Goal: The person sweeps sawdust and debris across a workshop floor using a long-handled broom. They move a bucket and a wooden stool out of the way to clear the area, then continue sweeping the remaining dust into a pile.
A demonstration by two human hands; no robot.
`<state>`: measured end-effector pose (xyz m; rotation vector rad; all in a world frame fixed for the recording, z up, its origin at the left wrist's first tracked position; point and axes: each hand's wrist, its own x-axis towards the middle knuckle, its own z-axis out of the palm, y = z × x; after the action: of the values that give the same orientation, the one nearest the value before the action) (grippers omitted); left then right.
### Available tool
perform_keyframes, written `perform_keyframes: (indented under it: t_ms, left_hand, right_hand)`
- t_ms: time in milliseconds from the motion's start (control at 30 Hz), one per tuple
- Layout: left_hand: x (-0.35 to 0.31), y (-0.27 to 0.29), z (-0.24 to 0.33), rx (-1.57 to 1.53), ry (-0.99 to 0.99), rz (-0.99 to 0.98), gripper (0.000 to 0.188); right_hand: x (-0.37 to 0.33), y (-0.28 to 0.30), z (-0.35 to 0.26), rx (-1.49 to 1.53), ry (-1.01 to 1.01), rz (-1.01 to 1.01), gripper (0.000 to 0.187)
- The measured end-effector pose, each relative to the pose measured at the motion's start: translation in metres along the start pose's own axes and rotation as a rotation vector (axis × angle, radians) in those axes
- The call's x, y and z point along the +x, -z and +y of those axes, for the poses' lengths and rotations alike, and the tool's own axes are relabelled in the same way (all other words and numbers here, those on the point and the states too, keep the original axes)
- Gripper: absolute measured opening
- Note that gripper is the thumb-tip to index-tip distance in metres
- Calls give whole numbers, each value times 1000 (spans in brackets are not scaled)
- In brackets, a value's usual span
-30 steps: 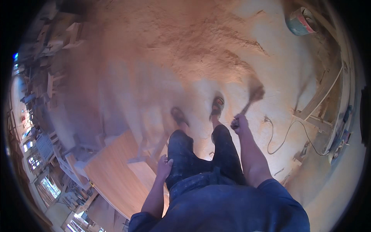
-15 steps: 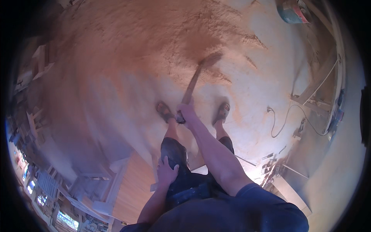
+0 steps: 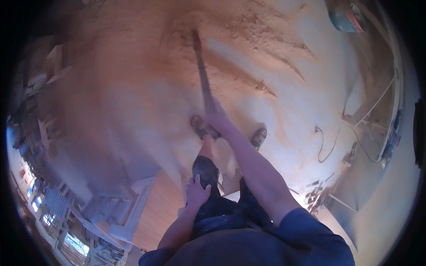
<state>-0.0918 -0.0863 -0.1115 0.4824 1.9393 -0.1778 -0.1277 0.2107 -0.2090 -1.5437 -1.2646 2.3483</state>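
My right hand [image 3: 217, 119] is closed round the handle of a broom [image 3: 203, 73] and stretched out in front of my feet. The broom slants forward and a little left, its dark end blurred in the brown sawdust [image 3: 133, 57] spread over the pale floor. A lighter swept streak runs to the right of the broom's end. My left hand [image 3: 198, 191] lies on my left thigh, just above the knee, with its fingers spread and nothing in it.
A wooden panel or cabinet [image 3: 159, 208] stands close at my left. To the right a dark cable [image 3: 328, 146] curls on the floor, near a wooden frame [image 3: 368, 119]. A green and red bucket [image 3: 346, 20] stands far right. Tools [image 3: 313, 190] lie behind on the right.
My right hand has swung the broom forward and to the left through the sawdust, and a pale streak now shows on the floor. My left hand stays on my thigh.
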Motion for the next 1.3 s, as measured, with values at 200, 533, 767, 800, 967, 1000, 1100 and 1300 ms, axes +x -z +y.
perform_keyframes:
  t_ms: [200,533,767,800,967,1000,1100,1300]
  left_hand:
    - [-9,-13,11,48,62,1,80]
    - [9,-10,-19,-41,37,-4,77]
    - [11,1,-42,-133,46,-25,78]
    - [12,0,-47,-159,44,-14,77]
    - [9,0,-59,-241,38,15,75]
    - [7,1,-62,-258,43,16,75]
    - [5,4,-62,-280,30,16,74]
    - [0,18,-50,-235,-24,-10,71]
  right_hand:
    - [-181,111,12,123,-259,147,101]
    - [-138,99,122,340,-617,381,69]
    - [-28,-122,77,481,-506,102,75]
    - [-9,-139,71,474,-471,50,78]
    - [60,-211,-13,251,-169,-128,71]
    - [67,-221,-37,221,-173,-162,69]
    - [72,-212,-79,210,-128,-236,53]
    - [2,-75,-72,13,-47,-57,75]
